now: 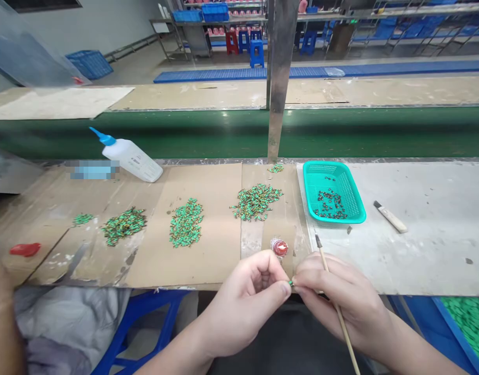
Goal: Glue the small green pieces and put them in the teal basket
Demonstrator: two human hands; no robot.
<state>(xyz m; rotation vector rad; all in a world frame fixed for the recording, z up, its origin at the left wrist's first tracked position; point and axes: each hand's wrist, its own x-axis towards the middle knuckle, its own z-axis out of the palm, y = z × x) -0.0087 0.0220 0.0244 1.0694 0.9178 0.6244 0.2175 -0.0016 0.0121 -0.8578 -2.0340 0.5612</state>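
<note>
My left hand pinches a tiny green piece between thumb and forefinger, low in the middle of the view. From the right, the fingertips of my right hand meet the same piece. A thin wooden brush also rests in my right hand, its dark tip pointing up. Just beyond the hands is a small round pot of red. Piles of small green and brown pieces lie on cardboard: one ahead of my left hand, another further left. A teal basket holds small dark pieces.
A white bottle with a blue nozzle leans at the back left. More pieces and a red object lie left. A flat brush is at right. A metal post rises behind. Someone's arm shows at the left edge.
</note>
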